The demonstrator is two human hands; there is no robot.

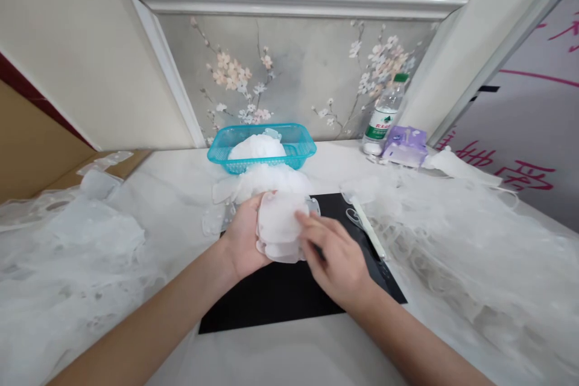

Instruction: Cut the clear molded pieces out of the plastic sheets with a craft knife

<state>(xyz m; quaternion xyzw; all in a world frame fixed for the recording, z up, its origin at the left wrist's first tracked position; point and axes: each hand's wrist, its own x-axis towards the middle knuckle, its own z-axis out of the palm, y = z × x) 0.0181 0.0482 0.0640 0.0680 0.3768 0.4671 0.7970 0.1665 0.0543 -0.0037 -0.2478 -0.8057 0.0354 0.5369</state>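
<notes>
My left hand [246, 232] is closed around a stack of thin, frosted white plastic pieces [280, 223] with wavy edges, held above a black mat [271, 295]. My right hand [335, 253] reaches in from the right, its blurred index fingertip against the face of the top piece. Its fingers are bent, with a gap between thumb and index finger, and I see nothing gripped in them. Behind the stack, a heap of similar white pieces [274, 178] lies in front of a blue plastic basket [262, 167], which holds more white material.
Piles of translucent white sheets [470, 253] spread over the right side, with another pile [81, 259] at left. A white pen-like tool [368, 230] lies on the mat's right edge. A water bottle [383, 117] and a purple packet [404, 145] stand by the wall.
</notes>
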